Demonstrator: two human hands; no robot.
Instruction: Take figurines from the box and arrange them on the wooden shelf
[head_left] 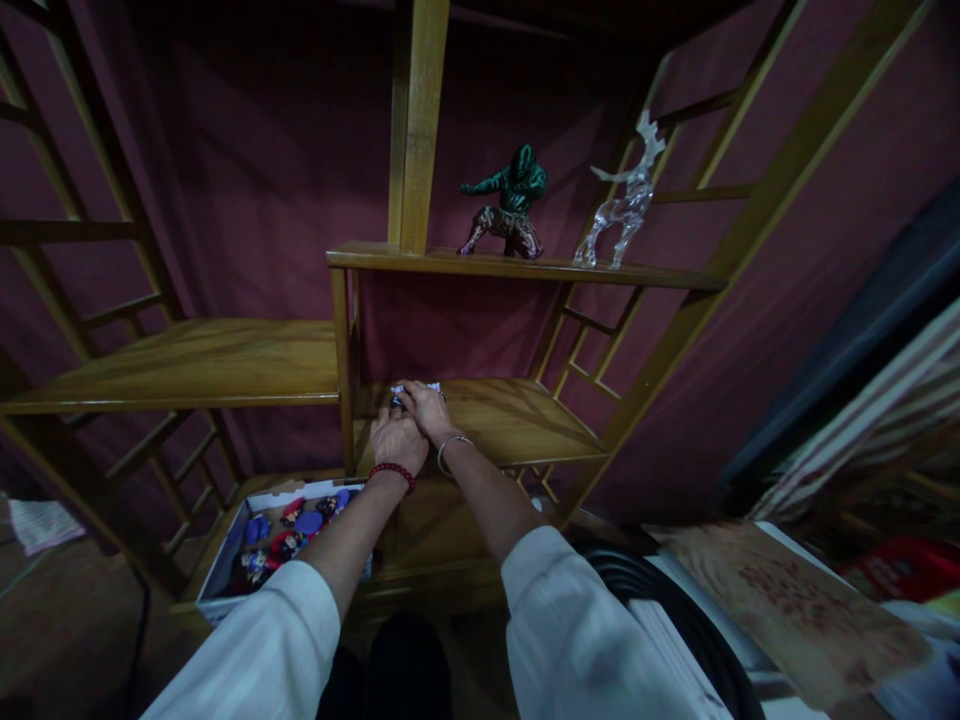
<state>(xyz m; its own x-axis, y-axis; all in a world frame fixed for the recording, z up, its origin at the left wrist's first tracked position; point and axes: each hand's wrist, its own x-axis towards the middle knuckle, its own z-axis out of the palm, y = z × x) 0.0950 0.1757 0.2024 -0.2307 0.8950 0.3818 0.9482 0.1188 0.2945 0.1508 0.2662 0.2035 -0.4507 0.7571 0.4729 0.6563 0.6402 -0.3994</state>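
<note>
Wood, honey-brown and glossy, is used for the lower shelf, over whose left part a small blue-and-white item is held, mostly covered by two hands. The left hand and the right hand are set together around it, touching each other; whether it is firmly clamped cannot be told, since the fingertips are hidden. Above the lower shelf, a green-and-purple figure and a clear deer are already stood upright. Below and left of the lower shelf, small figurines are left in an open box (partly screened by the left forearm). Handling of the item is judged unfinished, with those figurines untouched.
</note>
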